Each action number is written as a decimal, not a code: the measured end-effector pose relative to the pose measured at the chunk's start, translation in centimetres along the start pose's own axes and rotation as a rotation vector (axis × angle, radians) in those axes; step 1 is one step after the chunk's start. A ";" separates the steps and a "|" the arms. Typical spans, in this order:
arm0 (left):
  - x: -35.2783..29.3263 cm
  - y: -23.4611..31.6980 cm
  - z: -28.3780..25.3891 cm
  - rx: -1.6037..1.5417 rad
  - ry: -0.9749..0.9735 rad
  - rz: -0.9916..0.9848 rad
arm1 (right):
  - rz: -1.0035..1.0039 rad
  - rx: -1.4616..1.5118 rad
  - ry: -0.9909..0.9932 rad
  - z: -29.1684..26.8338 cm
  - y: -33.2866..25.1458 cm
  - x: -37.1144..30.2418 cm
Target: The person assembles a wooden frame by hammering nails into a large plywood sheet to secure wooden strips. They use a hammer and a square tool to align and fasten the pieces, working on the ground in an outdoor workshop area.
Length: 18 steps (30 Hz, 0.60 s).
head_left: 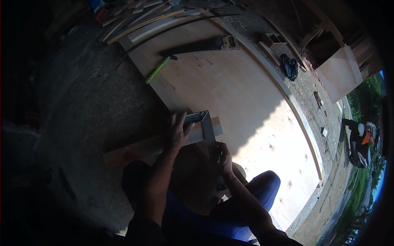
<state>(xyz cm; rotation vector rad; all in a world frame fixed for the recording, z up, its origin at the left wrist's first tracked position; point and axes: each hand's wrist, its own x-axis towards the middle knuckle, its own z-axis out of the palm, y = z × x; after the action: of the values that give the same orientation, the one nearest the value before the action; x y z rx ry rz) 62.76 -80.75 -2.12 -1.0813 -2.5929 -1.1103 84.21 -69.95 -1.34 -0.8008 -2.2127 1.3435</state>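
A wooden board [152, 146] lies crosswise in front of my knees, with its right end over the large plywood panel. Across that board rests a metal carpenter's square [209, 133], its corner pointing away from me. My left hand [179, 134] has its fingers spread on the board beside the square's short arm, fingertips close to or touching it. By the lower end of the square's long arm, my right hand [224, 159] is closed around a thin green pencil [219, 157]. The pencil's tip cannot be made out in the shadow.
The plywood panel [230, 82] has a raised edge strip and a sunlit lower right part. On it lie a handsaw [197, 46] and a green-handled hammer [158, 70]. Wood strips [141, 18] pile up beyond. A black plastic bag [289, 67] lies right; a motorcycle [361, 143] stands outside.
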 end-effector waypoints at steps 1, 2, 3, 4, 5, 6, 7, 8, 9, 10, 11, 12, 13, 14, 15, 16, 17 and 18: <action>0.5 0.1 0.0 -0.094 0.031 0.016 | 0.031 0.014 -0.037 -0.4 0.0 0.2; 0.4 -0.6 0.4 -0.080 0.009 0.012 | 0.064 0.033 -0.082 -0.8 -0.1 0.4; 0.2 -1.2 0.6 -0.064 -0.013 0.007 | 0.096 0.052 -0.128 -1.2 -0.2 0.5; 0.1 -1.9 0.9 -0.048 -0.033 0.001 | 0.154 0.040 -0.105 -1.4 -0.3 0.6; 0.3 -1.8 1.0 -0.058 -0.049 0.012 | 0.213 0.022 -0.070 -1.8 -0.6 0.8; 0.5 -1.1 0.8 -0.072 -0.066 0.027 | 0.272 0.002 -0.030 -2.4 -0.3 0.9; 0.8 -0.6 0.5 -0.085 -0.082 0.041 | 0.312 -0.047 -0.020 -2.9 0.7 0.9; 1.0 -0.6 0.1 -0.064 -0.090 0.044 | 0.396 0.031 0.039 -2.9 -0.2 1.4; 0.8 -0.8 -0.1 -0.042 -0.101 0.042 | 0.484 0.107 0.094 -3.0 -2.1 2.0; 0.9 -0.9 -0.1 -0.025 -0.109 0.045 | 0.567 0.179 0.157 -3.2 -3.5 2.8; 0.9 -0.9 0.0 -0.012 -0.123 0.037 | 0.582 0.136 0.161 -3.8 -3.4 3.6; 0.9 -0.9 0.3 -0.022 -0.122 0.033 | 0.560 0.163 0.205 -4.2 -3.8 3.9; 0.9 -0.8 0.0 -0.025 -0.123 0.027 | 0.538 0.185 0.224 -4.3 -4.3 4.4; 0.8 -0.9 -0.1 -0.029 -0.125 0.021 | 0.517 0.206 0.244 -4.3 -4.6 4.9; 0.8 -1.1 0.1 -0.025 -0.142 0.015 | 0.484 0.226 0.262 -4.5 -4.7 5.3; 0.8 -1.2 0.3 -0.022 -0.160 0.010 | 0.482 0.232 0.255 -4.6 -4.7 5.5; 0.8 -1.4 0.4 -0.014 -0.173 0.005 | 0.474 0.241 0.246 -4.6 -4.7 5.7; 0.8 -1.5 0.5 -0.022 -0.174 0.005 | 0.467 0.250 0.236 -4.6 -4.6 6.0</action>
<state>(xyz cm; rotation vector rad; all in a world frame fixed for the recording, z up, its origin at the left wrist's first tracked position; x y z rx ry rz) 61.27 -80.68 -3.08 -1.2410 -2.7121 -1.0915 81.47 -64.65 5.17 -1.3534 -1.6939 1.5972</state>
